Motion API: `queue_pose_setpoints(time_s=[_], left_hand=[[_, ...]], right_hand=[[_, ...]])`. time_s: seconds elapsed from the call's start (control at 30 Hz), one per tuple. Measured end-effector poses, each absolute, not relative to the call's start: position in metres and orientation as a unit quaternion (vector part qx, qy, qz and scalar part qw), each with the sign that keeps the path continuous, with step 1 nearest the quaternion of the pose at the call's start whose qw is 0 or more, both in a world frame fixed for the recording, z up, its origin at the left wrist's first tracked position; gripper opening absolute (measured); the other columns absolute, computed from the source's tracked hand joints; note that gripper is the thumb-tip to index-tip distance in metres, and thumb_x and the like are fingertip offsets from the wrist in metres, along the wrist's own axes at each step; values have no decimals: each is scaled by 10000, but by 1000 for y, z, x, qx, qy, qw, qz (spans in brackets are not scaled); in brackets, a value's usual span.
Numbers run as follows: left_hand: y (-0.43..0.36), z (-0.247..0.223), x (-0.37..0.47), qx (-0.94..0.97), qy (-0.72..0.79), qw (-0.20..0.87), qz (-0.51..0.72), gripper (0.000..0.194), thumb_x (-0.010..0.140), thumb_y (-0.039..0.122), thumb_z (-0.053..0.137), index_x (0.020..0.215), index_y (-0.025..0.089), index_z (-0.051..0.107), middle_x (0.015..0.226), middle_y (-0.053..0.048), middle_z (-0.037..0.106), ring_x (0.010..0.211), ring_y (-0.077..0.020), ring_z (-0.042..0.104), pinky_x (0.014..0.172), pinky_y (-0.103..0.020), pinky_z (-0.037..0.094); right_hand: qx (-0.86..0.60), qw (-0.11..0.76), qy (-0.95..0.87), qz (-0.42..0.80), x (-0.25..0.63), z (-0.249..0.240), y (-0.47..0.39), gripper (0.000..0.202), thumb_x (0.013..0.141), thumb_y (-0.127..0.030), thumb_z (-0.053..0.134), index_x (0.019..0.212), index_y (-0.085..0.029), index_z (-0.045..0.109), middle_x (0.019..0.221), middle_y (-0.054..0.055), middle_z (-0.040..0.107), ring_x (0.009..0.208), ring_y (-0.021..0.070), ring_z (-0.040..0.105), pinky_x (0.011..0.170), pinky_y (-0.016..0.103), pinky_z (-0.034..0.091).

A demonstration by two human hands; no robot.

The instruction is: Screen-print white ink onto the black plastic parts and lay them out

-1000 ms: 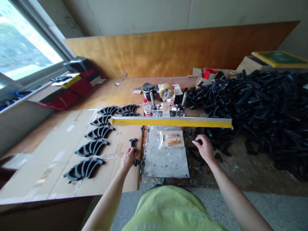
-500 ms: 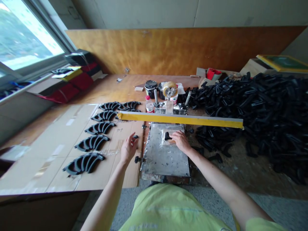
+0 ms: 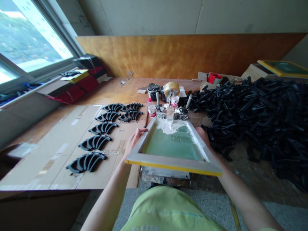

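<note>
The wooden workbench (image 3: 115, 89) fills most of the view, and the screen frame (image 3: 173, 150) near its front edge serves here as the landmark. To the right of the frame lies a very large heap of black plastic parts (image 3: 260, 115), which reaches almost to the frame's right side. To the left of the frame a flat cardboard sheet (image 3: 48, 157) covers the bench, and on it black curved pieces (image 3: 96, 142) lie in rows, well apart from the heap. The frame itself has a pale wooden border with a yellow front edge and a green mesh, with white ink at its far end; it is hinged at the back and hangs tilted above a metal base plate (image 3: 166, 173). The left hand (image 3: 133, 141) grips the left rail of the frame, fingers curled over the edge. The right hand (image 3: 203, 134) is at the right rail and touches it, but it is mostly hidden behind the frame, so I cannot tell how its fingers stand. Behind the frame stand a roll of tape (image 3: 171, 88), a dark ink can (image 3: 153, 90) and a small bottle (image 3: 151, 109).
</note>
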State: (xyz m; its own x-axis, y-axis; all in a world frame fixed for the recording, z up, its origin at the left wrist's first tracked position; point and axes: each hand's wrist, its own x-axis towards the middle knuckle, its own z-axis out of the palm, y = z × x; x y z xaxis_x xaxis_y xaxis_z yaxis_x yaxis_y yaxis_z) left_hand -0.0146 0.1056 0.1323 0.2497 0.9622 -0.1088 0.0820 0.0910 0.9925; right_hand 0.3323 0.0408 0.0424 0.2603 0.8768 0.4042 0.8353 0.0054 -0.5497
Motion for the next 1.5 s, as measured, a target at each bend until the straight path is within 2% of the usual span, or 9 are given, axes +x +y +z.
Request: queue_pose_setpoints(time_s=[0.13,0.23,0.4,0.5,0.67,0.93,1.13,1.33,1.5], left_hand=[[88,76,-27,506,507,632,294,676,747,588,618,1299,204,547,803,-13,657,643,-143,575,544,-226,431],[85,33,-24,506,514,622,304,805,710,542,671,1399,200,434,766,2,631,643,-141,570,566,-230,434],[90,-2,-22,534,519,590,313,722,751,537,631,1367,197,474,754,7,610,665,-135,563,593,-226,431],[90,-4,-24,541,522,583,308,688,762,539,620,1348,200,497,770,0,624,687,-143,576,605,-231,437],[87,1,-22,521,523,601,308,662,767,529,617,1333,203,513,843,-23,664,743,-166,610,632,-246,462],[84,7,-20,504,525,607,318,642,752,520,638,1309,213,545,894,-40,695,759,-186,631,646,-270,488],[84,10,-22,516,524,603,308,669,774,523,619,1343,189,507,882,-46,687,741,-171,620,623,-253,470],[85,15,-21,516,525,605,303,704,765,542,622,1354,182,483,772,-17,653,645,-149,598,566,-240,451],[84,36,-21,496,520,629,296,737,739,539,652,1365,198,462,771,-12,652,639,-151,600,552,-234,448]], right_hand=[[-681,402,-611,11,328,73,77,372,837,-203,563,1203,-166,623,1217,120,578,987,210,613,856,360,534],[-637,341,-691,-14,286,87,112,588,773,-177,663,1338,-203,502,1358,119,464,1211,262,480,1017,414,431],[-664,133,-735,18,251,85,142,240,804,-197,649,1041,-166,632,1016,95,640,997,239,562,853,321,452],[-688,81,-720,33,258,78,141,123,842,-245,602,925,-161,634,947,99,663,916,229,576,789,301,430],[-700,100,-707,-18,252,65,125,163,825,-101,499,909,-148,630,943,133,653,933,246,539,794,323,402],[-504,133,-851,61,250,70,68,252,750,-14,480,864,-172,640,863,76,629,890,221,533,744,304,402],[-539,147,-826,80,258,83,85,123,792,-102,554,773,-191,636,806,40,624,800,190,551,704,277,401],[-508,167,-844,41,250,64,63,267,774,-29,509,947,-161,663,908,81,643,947,229,551,796,308,434],[-569,200,-794,78,255,85,92,168,830,-214,623,993,-219,665,923,38,672,836,196,602,735,284,449]])
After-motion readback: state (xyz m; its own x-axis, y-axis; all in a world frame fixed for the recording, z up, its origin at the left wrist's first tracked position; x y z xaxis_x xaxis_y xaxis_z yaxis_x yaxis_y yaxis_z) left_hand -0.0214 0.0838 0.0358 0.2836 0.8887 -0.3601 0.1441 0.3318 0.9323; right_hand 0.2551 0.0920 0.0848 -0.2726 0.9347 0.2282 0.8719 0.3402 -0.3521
